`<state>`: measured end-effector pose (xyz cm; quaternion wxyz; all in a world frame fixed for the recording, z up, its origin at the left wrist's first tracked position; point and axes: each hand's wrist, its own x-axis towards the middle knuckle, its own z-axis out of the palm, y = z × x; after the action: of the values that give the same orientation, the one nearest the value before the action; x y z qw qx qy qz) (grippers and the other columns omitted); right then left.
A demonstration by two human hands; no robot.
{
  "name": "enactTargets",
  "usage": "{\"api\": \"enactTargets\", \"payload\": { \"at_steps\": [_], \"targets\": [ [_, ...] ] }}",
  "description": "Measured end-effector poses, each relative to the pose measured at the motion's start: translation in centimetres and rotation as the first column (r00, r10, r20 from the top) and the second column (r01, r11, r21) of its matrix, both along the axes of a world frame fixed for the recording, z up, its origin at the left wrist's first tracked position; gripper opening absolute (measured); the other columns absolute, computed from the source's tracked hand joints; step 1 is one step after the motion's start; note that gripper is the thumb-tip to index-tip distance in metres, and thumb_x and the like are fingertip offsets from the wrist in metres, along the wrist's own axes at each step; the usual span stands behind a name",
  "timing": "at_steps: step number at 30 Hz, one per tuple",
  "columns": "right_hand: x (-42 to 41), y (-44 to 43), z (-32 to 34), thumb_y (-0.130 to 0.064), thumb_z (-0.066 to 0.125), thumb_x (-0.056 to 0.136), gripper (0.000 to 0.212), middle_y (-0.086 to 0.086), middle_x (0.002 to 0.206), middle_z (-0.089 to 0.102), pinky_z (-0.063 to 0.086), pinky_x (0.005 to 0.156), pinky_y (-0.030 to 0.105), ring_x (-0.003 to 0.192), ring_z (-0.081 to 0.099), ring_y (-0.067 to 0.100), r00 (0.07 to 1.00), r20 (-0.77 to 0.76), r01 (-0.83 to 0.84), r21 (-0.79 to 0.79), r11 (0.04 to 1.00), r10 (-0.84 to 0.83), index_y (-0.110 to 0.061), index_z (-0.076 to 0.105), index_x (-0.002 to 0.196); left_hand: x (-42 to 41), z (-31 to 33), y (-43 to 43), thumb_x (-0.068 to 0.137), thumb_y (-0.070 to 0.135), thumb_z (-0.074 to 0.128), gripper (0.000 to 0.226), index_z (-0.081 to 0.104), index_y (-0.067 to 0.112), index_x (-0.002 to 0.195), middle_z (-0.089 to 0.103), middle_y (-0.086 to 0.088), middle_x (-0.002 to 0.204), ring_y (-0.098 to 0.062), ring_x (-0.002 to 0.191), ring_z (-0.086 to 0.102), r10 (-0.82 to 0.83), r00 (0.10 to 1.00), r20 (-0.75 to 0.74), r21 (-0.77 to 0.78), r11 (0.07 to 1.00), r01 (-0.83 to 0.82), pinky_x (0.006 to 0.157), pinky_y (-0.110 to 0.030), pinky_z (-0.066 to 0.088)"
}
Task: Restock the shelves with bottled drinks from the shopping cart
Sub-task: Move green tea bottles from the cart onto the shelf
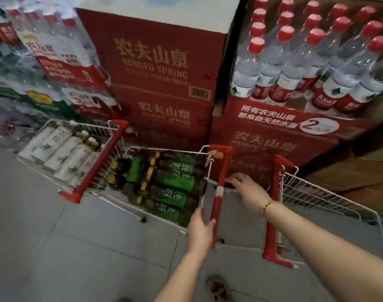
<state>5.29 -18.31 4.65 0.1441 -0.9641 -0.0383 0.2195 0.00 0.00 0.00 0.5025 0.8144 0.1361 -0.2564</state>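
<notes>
**Both hands at the cart handle, tea bottles not yet touched**

The biggest things are the stacked red cardboard cases with gold lettering [160, 68] straight ahead. To their right stands a display of clear water bottles with red caps [295, 68], and to their left are shrink-wrapped packs of water [62, 57]. No ordinary shelf is visible.

On the grey tiled floor [55, 236] stand three white wire shopping carts. The middle cart [164, 149], with a red handle bar [219, 192], holds the dark bottles with green labels and golden caps [175, 182]. They lie on their sides, packed close together in layers. The left cart [77, 123] holds bottles with white labels [62, 149], also lying down. Only the wire wall of the right cart [316, 192] shows.

The left hand [200, 227] is beside the lower part of the red bar, fingers rather straight, holding nothing. The right hand [249, 189] is spread wide, with its fingertips at the bar or just touching it; I cannot tell which.

I judge the bottles are full, so each one is fairly heavy for one hand. The body is probably stiff, and the smooth label could be slippery. It seems better to start from the top layer and grip around the middle of the body, not the cap. Neighbouring bottles may roll when one is lifted out.
</notes>
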Motion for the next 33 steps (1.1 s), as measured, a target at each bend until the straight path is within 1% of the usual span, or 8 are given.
{"api": "enactTargets", "payload": {
  "at_steps": [3, 7, 12, 15, 20, 23, 28, 33],
  "targets": [
    [2.7, -1.4, -2.1, 0.004, 0.047, 0.087, 0.066, 0.001, 0.155, 0.016, 0.026, 0.115, 0.035, 0.145, 0.009, 0.022, 0.96, 0.017, -0.278, -0.067, 0.958, 0.28, -0.026, 0.031, 0.144, 0.1, -0.7, -3.0, 0.088, 0.009, 0.06, 0.047, 0.048, 0.009, 0.133, 0.057, -0.01, 0.126, -0.025, 0.12, 0.054, 0.065, 0.998, 0.009, 0.066, 0.996, -0.065, 0.1, -0.035, 0.043],
    [5.6, -2.0, -3.9, -0.018, 0.048, 0.096, 0.054, 0.002, 0.158, 0.011, 0.003, 0.118, 0.037, 0.146, 0.002, 0.022, 0.841, -0.106, -0.54, -0.155, 0.827, 0.53, -0.027, 0.029, 0.146, -0.4, -1.6, -3.8, 0.095, 0.02, 0.05, 0.03, 0.056, 0.013, 0.123, 0.065, -0.009, 0.112, -0.027, 0.107, 0.06, -0.009, 1.0, 0.019, 0.259, 0.966, 0.004, 0.086, -0.032, 0.047],
    [8.2, -2.4, -5.6, -0.036, 0.049, 0.095, 0.044, 0.002, 0.149, 0.031, 0.007, 0.117, 0.04, 0.143, 0.014, 0.023, 0.797, -0.094, -0.604, -0.148, 0.783, 0.597, -0.028, 0.04, 0.138, -1.8, -2.7, -3.9, 0.099, 0.032, 0.039, 0.034, 0.052, 0.012, 0.124, 0.057, -0.01, 0.118, -0.027, 0.105, 0.057, -0.123, 0.992, 0.015, 0.427, 0.898, 0.105, 0.084, -0.035, 0.047],
    [8.2, -1.8, -6.0, -0.053, 0.046, 0.09, 0.05, 0.005, 0.14, 0.041, 0.01, 0.116, 0.038, 0.135, 0.026, 0.025, 0.762, -0.085, -0.646, -0.165, 0.745, 0.642, -0.029, 0.043, 0.134, -2.8, -2.9, -3.2, 0.098, 0.035, 0.04, 0.035, 0.053, 0.011, 0.12, 0.058, -0.007, 0.116, -0.023, 0.104, 0.056, -0.033, 0.999, 0.039, 0.403, 0.915, 0.014, 0.082, -0.033, 0.046],
    [5.5, 0.5, -6.3, -0.083, 0.015, 0.071, 0.084, 0.004, 0.117, 0.056, 0.027, 0.101, 0.036, 0.11, 0.044, 0.026, 0.708, -0.135, -0.705, -0.187, 0.684, 0.693, -0.026, 0.052, 0.118, -7.0, -2.9, 0.1, 0.096, 0.038, 0.044, 0.037, 0.055, 0.009, 0.116, 0.058, -0.005, 0.113, -0.019, 0.101, 0.055, 0.021, 0.992, 0.127, 0.365, 0.928, -0.066, 0.078, -0.024, 0.039],
    [1.8, 2.5, -6.8, -0.092, 0.001, 0.054, 0.093, -0.003, 0.1, 0.06, 0.026, 0.092, 0.035, 0.1, 0.05, 0.021, 0.708, -0.145, -0.706, -0.178, 0.686, 0.691, -0.027, 0.052, 0.096, -9.9, -3.5, 3.7, 0.092, 0.039, 0.052, 0.033, 0.059, 0.014, 0.114, 0.06, -0.002, 0.109, -0.016, 0.101, 0.056, 0.03, 0.989, 0.145, 0.357, 0.93, -0.081, 0.076, -0.017, 0.034],
    [-5.5, 5.5, -7.6, -0.082, 0.026, 0.069, 0.064, -0.005, 0.085, 0.056, 0.024, 0.1, 0.043, 0.099, 0.051, 0.022, 0.783, -0.093, -0.621, -0.175, 0.764, 0.615, -0.027, 0.054, 0.087, -14.8, -3.5, 7.0, 0.082, 0.049, 0.062, 0.035, 0.062, 0.019, 0.101, 0.061, 0.003, 0.099, -0.013, 0.089, 0.057, 0.142, 0.979, 0.147, 0.398, 0.897, -0.19, 0.075, -0.021, 0.039],
    [-10.4, 6.4, -7.2, -0.078, 0.036, 0.075, 0.058, -0.004, 0.097, 0.061, 0.024, 0.098, 0.043, 0.102, 0.051, 0.019, 0.752, -0.084, -0.657, -0.174, 0.734, 0.654, -0.027, 0.057, 0.094, -20.4, -2.7, 6.3, 0.08, 0.057, 0.06, 0.039, 0.058, 0.021, 0.096, 0.057, 0.007, 0.096, -0.012, 0.087, 0.056, 0.209, 0.966, 0.153, 0.468, 0.845, -0.257, 0.074, -0.023, 0.045]
  ]
}}
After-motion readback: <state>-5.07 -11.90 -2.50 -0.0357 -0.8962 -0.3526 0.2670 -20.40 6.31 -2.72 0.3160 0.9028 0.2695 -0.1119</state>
